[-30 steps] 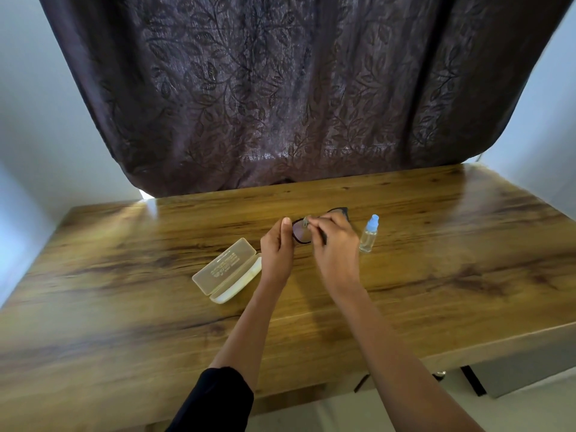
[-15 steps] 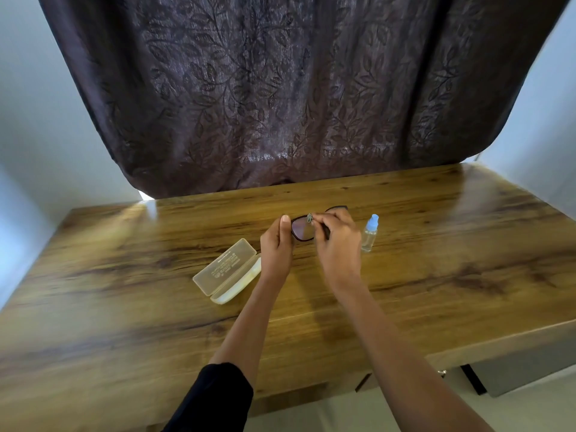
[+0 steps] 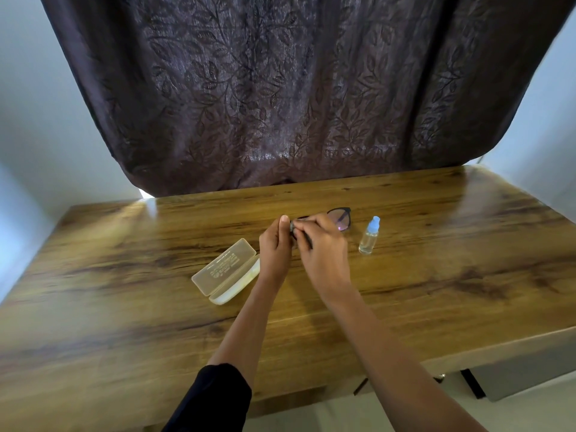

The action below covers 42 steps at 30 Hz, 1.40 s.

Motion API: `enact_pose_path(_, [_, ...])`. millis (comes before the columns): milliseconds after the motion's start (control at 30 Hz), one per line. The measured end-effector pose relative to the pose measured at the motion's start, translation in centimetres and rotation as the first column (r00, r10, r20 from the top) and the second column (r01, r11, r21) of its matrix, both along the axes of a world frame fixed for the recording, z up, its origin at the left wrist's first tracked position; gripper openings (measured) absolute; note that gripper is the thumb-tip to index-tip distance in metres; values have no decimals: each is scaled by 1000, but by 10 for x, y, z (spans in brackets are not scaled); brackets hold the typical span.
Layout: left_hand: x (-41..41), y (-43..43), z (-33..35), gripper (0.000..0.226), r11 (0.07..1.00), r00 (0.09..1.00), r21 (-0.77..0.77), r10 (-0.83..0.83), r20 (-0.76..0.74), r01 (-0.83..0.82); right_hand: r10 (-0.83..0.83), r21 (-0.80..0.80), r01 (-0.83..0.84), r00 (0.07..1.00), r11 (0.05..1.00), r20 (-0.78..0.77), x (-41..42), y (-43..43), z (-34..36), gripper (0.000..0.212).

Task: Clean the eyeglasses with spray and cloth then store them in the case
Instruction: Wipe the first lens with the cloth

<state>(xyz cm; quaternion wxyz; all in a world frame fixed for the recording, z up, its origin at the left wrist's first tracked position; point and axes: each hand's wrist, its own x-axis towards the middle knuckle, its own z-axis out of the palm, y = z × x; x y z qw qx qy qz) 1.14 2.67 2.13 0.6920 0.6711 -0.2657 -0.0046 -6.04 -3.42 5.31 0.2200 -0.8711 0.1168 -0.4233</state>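
Centre of frame, just above the wooden table [image 3: 436, 275]: dark-framed eyeglasses [image 3: 340, 217] held between both hands. Left hand [image 3: 276, 246], fingers curled, grips one end of the frame, thumb upright. Right hand [image 3: 324, 249] pinches a small grey cloth [image 3: 293, 226] against the near lens; far lens uncovered. Spray bottle [image 3: 369, 236] upright, just right of the hands. Translucent-lidded case [image 3: 226, 271] lies left of centre. Leaf-patterned dark curtain [image 3: 280, 88] fills the top.

This looks like a room in a home. A heavy dark brown curtain [image 3: 280, 88] with a woven leaf pattern hangs behind a glossy wood-grain bench [image 3: 436, 275], with plain pale walls [image 3: 40, 126] on either side.
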Motion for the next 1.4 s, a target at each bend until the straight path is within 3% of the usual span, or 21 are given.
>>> enact_pose_path(200, [4,-7,-3,37,1000,998,2,30,-52,-30,-80,92,81,997,992,-8,3,-32,2,13])
enact_pose_path(433, [11,-19,4,37,995,991,2,100,-89,-101,-198,324,161,976,932,86,1,-74,18,19])
enact_pose_path(533, [13,-23,4,38,993,986,-23,109,-125,-113,-233,281,200,968,939,90,0,-86,20,19])
enact_pose_path(700, [18,-33,10,42,985,978,-37,160,-130,-166,-93,54,94,995,994,-18,12,-74,9,16])
enact_pose_path(800, [20,-33,11,44,980,970,-28,192,-147,-198,-52,58,53,998,997,-22,15,-77,6,16])
enact_pose_path(1000, [19,-36,14,36,982,967,-69,161,-195,-178,-138,152,141,990,978,-27,14,-101,5,16])
enact_pose_path(1200, [17,-39,16,35,980,968,-63,172,-183,-186,5,64,-5,1000,998,8,19,-83,9,15])
enact_pose_path(1400, [15,-36,16,33,982,966,-76,156,-208,-175,-95,157,100,995,982,-39,19,-106,10,17])
